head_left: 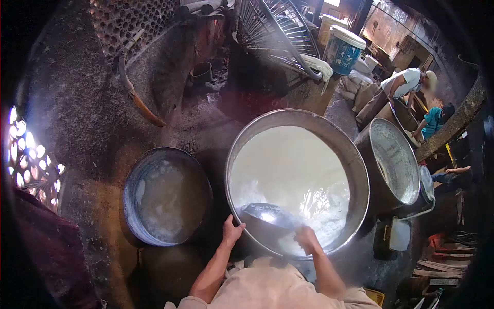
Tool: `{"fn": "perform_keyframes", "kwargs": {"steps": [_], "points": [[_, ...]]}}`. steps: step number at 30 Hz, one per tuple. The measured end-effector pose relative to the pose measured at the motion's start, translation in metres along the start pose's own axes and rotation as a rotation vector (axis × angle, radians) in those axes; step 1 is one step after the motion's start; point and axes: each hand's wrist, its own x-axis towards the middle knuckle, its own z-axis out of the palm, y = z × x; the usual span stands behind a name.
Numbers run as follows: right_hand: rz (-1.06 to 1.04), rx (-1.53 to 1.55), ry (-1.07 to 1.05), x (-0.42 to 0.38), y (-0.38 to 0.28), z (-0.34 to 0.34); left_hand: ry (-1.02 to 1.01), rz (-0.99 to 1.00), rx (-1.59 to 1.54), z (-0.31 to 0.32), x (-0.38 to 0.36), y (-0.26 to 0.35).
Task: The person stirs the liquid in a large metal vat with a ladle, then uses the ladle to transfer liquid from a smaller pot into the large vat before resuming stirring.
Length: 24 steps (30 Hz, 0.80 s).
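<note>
In front of me stands a large round metal pot [360, 180] filled with milky white liquid [288, 165]. My left hand [233, 230] grips its near-left rim, the thumb resting over the edge. Inside the pot, my right hand [307, 240] is closed on the right end of a shiny metal bowl [270, 214], just at the liquid's surface. The bowl is tilted and whether it has a handle is hidden by the hand. White froth and bright reflections lie on the liquid around my right hand.
Left of the pot sits a smaller round vessel [167, 201] of cloudy liquid. Another metal pot [393, 162] stands at the right, near a handled square-ended tool [400, 234]. Two people [409, 82] work at the far right. A blue bucket [343, 50] is behind.
</note>
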Motion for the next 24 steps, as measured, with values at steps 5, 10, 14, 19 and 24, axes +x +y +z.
{"fn": "perform_keyframes", "kwargs": {"steps": [5,10,14,19,24], "points": [[-0.074,0.005,-0.052,-0.001,-0.065,-0.048,0.006,0.060,-0.005,0.005,0.008,-0.017],[-0.387,-0.330,0.270,0.055,-0.148,-0.058,0.029,0.068,0.012,0.018,0.018,-0.046],[-0.438,-0.444,0.353,0.119,-0.166,-0.033,-0.042,0.042,0.091,0.005,0.011,-0.022],[-0.296,-0.638,0.197,0.157,-0.129,-0.017,0.010,0.006,0.098,0.007,0.011,-0.024],[-0.217,-0.658,0.129,0.139,-0.081,-0.027,-0.019,-0.016,0.071,0.004,0.008,-0.014]]}}
